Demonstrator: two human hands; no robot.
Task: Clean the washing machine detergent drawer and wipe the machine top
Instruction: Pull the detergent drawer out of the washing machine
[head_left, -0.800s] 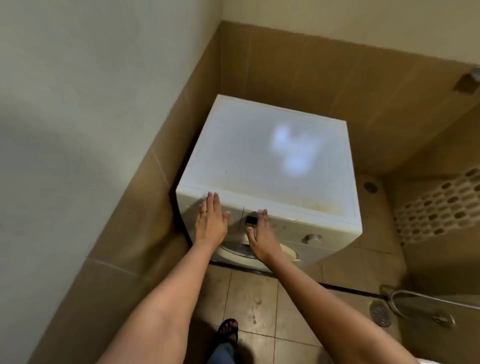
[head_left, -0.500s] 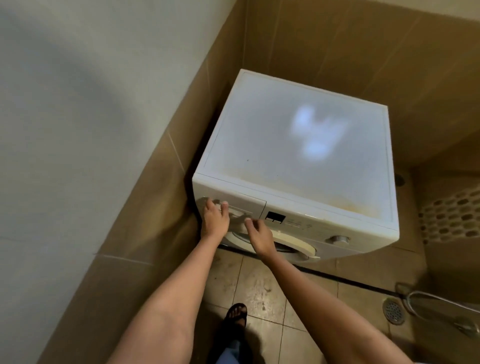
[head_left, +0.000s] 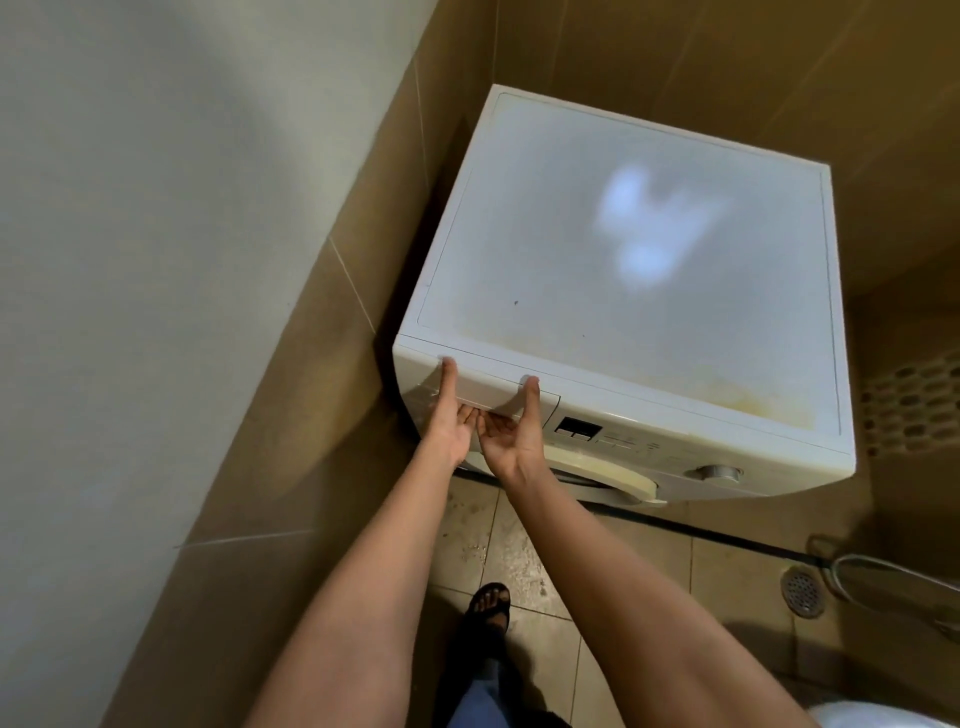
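Bare left hand (head_left: 451, 421) and right hand (head_left: 511, 439) on bare forearms (head_left: 363, 597); black open-toed strap sandal (head_left: 488, 608) on one foot; blue denim trouser leg (head_left: 480, 696) at the lower edge.

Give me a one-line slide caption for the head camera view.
Left hand and right hand grip the closed detergent drawer; yellowish stains mark the machine top.

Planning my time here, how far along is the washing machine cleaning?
Nothing looks done yet. In hand: the left hand and right hand grip the detergent drawer, which sits flush, not yet pulled out. Left: cleaning it and wiping the machine top, where yellowish stains show near the front edge.
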